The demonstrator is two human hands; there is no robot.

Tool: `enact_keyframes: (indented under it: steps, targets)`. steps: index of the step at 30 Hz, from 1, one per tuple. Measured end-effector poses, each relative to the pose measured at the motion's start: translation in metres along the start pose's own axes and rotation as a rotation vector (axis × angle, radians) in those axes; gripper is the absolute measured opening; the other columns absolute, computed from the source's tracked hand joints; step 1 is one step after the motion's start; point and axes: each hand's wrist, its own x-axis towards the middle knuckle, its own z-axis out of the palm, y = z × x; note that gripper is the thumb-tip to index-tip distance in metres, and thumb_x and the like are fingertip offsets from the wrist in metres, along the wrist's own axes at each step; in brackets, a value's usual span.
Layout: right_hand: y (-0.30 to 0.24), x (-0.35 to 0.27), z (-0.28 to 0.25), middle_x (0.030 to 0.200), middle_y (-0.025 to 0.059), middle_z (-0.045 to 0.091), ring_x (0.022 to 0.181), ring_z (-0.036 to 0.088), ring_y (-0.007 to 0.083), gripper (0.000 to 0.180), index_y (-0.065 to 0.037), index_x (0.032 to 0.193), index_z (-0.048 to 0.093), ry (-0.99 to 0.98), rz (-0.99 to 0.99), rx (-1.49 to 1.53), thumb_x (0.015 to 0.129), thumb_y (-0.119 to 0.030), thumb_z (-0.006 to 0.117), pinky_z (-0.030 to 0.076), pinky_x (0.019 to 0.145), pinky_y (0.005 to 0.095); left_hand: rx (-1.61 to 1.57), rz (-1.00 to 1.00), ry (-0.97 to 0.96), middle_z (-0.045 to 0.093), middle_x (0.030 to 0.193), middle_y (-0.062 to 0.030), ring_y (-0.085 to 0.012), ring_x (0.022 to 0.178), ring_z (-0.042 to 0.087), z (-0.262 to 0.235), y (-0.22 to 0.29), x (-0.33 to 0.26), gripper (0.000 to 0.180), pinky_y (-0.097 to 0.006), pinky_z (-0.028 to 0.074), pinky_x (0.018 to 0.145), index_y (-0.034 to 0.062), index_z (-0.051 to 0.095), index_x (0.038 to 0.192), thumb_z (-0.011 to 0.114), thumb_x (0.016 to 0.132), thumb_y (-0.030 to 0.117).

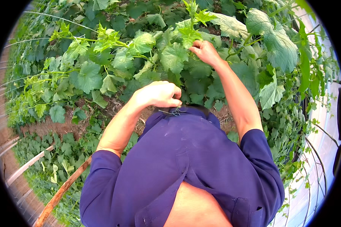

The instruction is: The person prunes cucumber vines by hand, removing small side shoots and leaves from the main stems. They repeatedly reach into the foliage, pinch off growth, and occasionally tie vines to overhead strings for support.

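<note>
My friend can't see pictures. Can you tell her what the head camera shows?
A person in a blue shirt works among leafy green vines. The right hand grips a vine stem up high, and the left hand is closed in a fist near the shirt collar.

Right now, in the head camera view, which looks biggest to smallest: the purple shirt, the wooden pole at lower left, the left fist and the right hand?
1. Purple shirt, by far; it is also nearest the camera.
2. Wooden pole.
3. Left hand, a closed fist.
4. Right hand, pinching a vine tip among leaves; it is farther away, so the hands' order is unsure.
</note>
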Motion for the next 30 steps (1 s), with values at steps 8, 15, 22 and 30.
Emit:
enact_keyframes:
  steps: [8,15,22,30]
  targets:
    - [0.022,0.004,0.029,0.096,0.0168,0.072,0.09,0.069,0.0287,0.03,-0.004,0.103,0.071,-0.039,-0.062,0.219,0.085,-0.028,0.068,0.052,0.081,0.0399,-0.088,-0.035,0.883,0.068,0.092,-0.0203,-0.0345,0.087,0.066,-0.004,-0.059,0.109,0.04,-0.039,0.052,0.074,-0.0028,0.065,0.107,0.068,0.089,0.033]
    - [0.046,-0.007,0.049,0.095,0.0198,0.07,0.089,0.067,0.0352,0.038,-0.005,0.1,0.073,-0.042,0.06,0.039,0.082,-0.039,0.071,0.052,0.08,0.0444,-0.385,0.026,0.814,0.07,0.09,-0.0068,-0.0144,0.081,0.064,0.022,-0.086,0.134,0.031,-0.031,0.051,0.075,0.0061,0.068,0.107,0.065,0.092,0.034]
    - [0.081,-0.021,0.047,0.089,0.0069,0.071,0.081,0.066,0.0125,0.025,0.001,0.104,0.071,-0.226,0.019,0.485,0.09,-0.02,0.069,0.053,0.074,0.0293,-0.214,-0.265,0.689,0.071,0.101,-0.0107,-0.0239,0.096,0.068,0.014,-0.032,0.099,0.036,-0.035,0.05,0.085,0.0183,0.068,0.116,0.062,0.092,0.044]
    - [0.099,-0.033,0.069,0.094,0.0099,0.073,0.085,0.069,0.0151,0.024,0.002,0.111,0.067,-0.285,0.04,0.858,0.093,-0.012,0.063,0.055,0.078,0.0282,-0.366,-0.277,0.669,0.072,0.101,-0.0114,-0.0239,0.092,0.068,0.018,-0.034,0.094,0.038,-0.034,0.051,0.084,0.0183,0.07,0.115,0.062,0.092,0.047]
